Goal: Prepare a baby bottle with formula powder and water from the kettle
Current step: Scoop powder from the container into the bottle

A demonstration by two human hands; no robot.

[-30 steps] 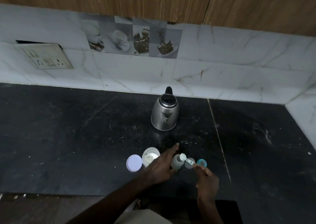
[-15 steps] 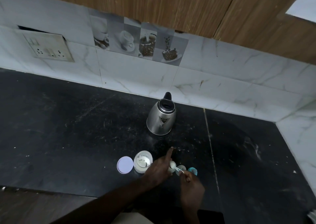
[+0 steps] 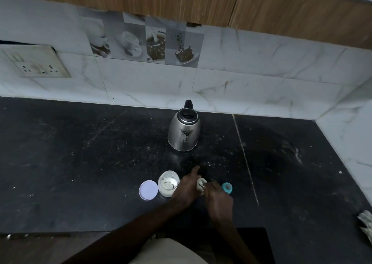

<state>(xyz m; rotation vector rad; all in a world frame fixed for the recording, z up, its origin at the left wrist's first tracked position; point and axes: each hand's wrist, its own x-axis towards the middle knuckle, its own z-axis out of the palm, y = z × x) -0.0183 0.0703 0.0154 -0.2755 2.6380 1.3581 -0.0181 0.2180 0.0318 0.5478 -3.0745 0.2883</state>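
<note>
Here's the powder step, right in front of the kettle (image 3: pixel 184 130). The left hand (image 3: pixel 187 189) wraps the baby bottle (image 3: pixel 200 190) and steadies it upright on the counter (image 3: pixel 80 163), forefinger poking out toward the kettle. The right hand (image 3: pixel 218 199) pinches the scoop (image 3: pixel 202 182) handle, bowl over the bottle's mouth, and looks to be tipping formula in.

The open formula jar (image 3: pixel 168 183) stands on the kettle's near side, left of the bottle, with its lid (image 3: pixel 148 189) lying flat further left. A teal cap (image 3: pixel 227 187) sits to the bottle's right.

Next, I'd say: empty the scoop cleanly, set it down, then reach forward for the kettle handle and pour steadily into that narrow mouth.

No brand or writing reads anywhere; the kettle and jar show no legible label.
</note>
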